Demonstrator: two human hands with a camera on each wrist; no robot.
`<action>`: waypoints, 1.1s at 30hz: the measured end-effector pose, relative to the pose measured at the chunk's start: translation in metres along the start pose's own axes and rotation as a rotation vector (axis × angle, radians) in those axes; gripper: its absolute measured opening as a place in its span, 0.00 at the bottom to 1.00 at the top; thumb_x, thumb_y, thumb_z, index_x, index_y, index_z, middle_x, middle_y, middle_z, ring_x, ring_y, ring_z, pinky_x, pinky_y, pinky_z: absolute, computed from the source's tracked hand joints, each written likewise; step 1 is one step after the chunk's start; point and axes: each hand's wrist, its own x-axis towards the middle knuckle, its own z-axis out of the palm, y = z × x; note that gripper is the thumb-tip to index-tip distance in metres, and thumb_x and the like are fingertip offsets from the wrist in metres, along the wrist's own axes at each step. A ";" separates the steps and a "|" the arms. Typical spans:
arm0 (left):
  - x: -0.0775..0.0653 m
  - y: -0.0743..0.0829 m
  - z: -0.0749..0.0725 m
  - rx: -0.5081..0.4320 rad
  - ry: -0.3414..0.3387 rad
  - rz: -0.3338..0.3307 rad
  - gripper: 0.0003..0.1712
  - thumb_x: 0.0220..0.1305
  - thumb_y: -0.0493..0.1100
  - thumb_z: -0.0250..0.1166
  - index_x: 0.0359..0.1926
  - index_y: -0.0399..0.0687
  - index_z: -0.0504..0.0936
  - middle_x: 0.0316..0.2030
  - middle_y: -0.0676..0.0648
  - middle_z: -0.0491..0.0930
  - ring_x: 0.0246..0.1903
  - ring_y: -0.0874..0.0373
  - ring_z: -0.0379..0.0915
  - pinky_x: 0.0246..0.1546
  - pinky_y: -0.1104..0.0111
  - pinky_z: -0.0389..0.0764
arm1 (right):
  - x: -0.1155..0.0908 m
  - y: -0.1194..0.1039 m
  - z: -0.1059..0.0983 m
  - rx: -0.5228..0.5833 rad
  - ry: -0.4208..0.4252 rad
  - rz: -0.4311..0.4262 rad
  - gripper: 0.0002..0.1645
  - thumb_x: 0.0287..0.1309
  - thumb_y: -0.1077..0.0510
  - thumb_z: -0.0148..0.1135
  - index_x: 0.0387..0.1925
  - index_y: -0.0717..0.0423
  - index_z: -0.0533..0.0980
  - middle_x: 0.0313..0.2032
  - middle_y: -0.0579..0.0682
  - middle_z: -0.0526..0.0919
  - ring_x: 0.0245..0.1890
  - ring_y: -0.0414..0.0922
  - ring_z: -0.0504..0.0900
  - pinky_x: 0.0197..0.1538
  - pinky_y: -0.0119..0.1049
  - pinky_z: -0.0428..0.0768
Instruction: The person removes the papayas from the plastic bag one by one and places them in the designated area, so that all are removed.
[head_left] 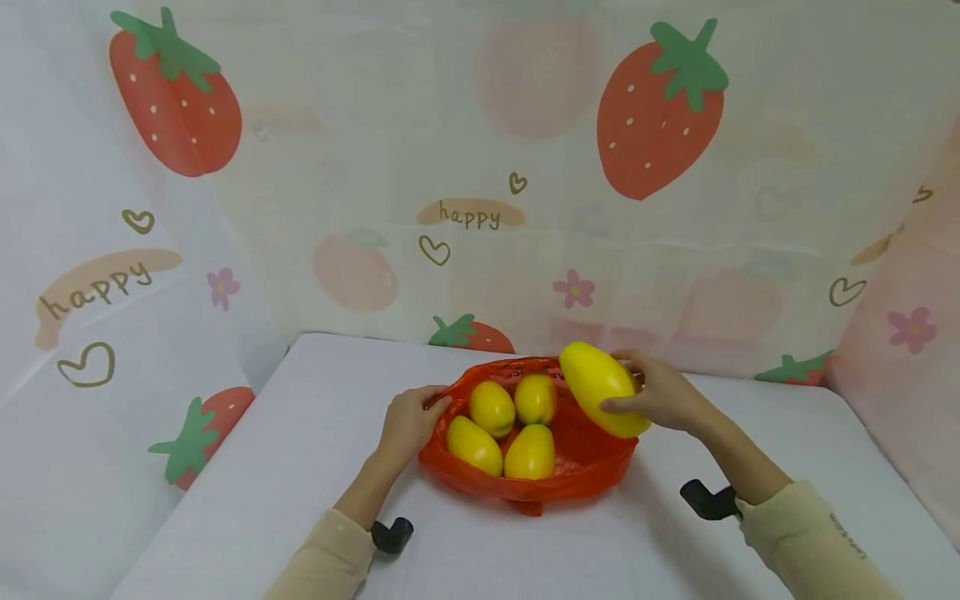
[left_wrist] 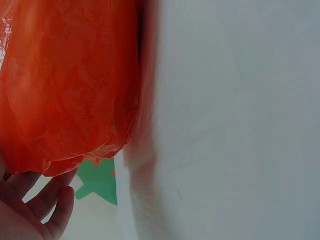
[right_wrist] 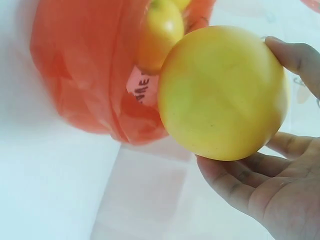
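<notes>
A red plastic bag (head_left: 585,454) stands with its mouth spread wide, several yellow mangoes (head_left: 491,408) inside it, mostly toward the left. At the bag's left rim, my left hand (head_left: 408,425) holds the plastic between thumb and fingers; in the left wrist view its fingers (left_wrist: 62,207) are beside the red film (left_wrist: 70,85). My right hand (head_left: 663,396) grips another yellow mango (head_left: 600,383), tilted above the bag's right side. From the right wrist, that mango (right_wrist: 225,95) shows its rounded end, with the thumb on one side and the fingers on the other.
The bag rests on a white-covered table (head_left: 300,467). Behind it hangs a pale curtain (head_left: 375,150) printed with strawberries, hearts and flowers. A black wrist mount (head_left: 708,500) sticks out from the right wrist, another (head_left: 393,535) from the left.
</notes>
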 end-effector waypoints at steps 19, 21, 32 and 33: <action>0.001 -0.005 0.002 -0.012 0.007 0.001 0.17 0.68 0.45 0.61 0.55 0.45 0.83 0.49 0.44 0.85 0.51 0.48 0.80 0.56 0.56 0.80 | -0.002 0.010 -0.023 -0.070 0.034 0.004 0.51 0.50 0.45 0.72 0.68 0.61 0.59 0.57 0.68 0.74 0.48 0.56 0.80 0.45 0.47 0.87; 0.001 -0.004 0.002 -0.015 0.010 0.002 0.17 0.68 0.44 0.62 0.54 0.45 0.83 0.49 0.44 0.85 0.51 0.48 0.80 0.56 0.56 0.80 | -0.002 0.011 -0.025 -0.087 0.041 0.008 0.51 0.51 0.46 0.72 0.69 0.61 0.58 0.57 0.69 0.74 0.47 0.57 0.80 0.46 0.47 0.87; 0.000 -0.002 0.000 -0.011 0.011 -0.002 0.17 0.68 0.45 0.62 0.54 0.45 0.83 0.48 0.44 0.85 0.51 0.48 0.80 0.56 0.56 0.80 | 0.001 0.021 -0.035 -0.159 0.068 0.026 0.52 0.51 0.46 0.71 0.69 0.65 0.57 0.57 0.73 0.72 0.44 0.57 0.80 0.45 0.48 0.86; 0.000 -0.002 0.000 -0.011 0.012 -0.002 0.17 0.68 0.45 0.62 0.54 0.45 0.83 0.48 0.44 0.85 0.51 0.48 0.80 0.56 0.56 0.80 | 0.001 0.022 -0.036 -0.164 0.070 0.028 0.52 0.51 0.46 0.71 0.69 0.66 0.57 0.58 0.73 0.72 0.44 0.57 0.80 0.45 0.48 0.86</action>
